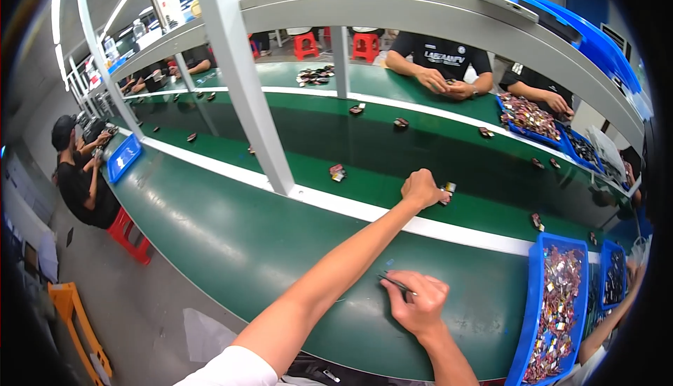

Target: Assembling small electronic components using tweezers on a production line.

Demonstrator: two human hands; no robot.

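My left arm stretches across the work table to the belt. At its end, my left hand (pixel 420 188) is closed, with its fingertips on a small pinkish and yellow-white electronic part (pixel 447 191) at the belt's near edge. The fingers partly hide that part. Nearer to me, my right hand (pixel 420 300) is closed around dark tweezers (pixel 398 283), whose tips point left above the green table (pixel 280 246). To the right of this hand stands a long blue tray (pixel 536 302) heaped with small reddish and silver parts.
Similar small parts (pixel 337 173) lie spaced along the dark-and-green conveyor belt (pixel 294 126). A grey post (pixel 245 84) rises left of my arm and carries an overhead shelf (pixel 392 7). Co-workers sit across and at both sides. Another blue tray (pixel 125 156) is at left.
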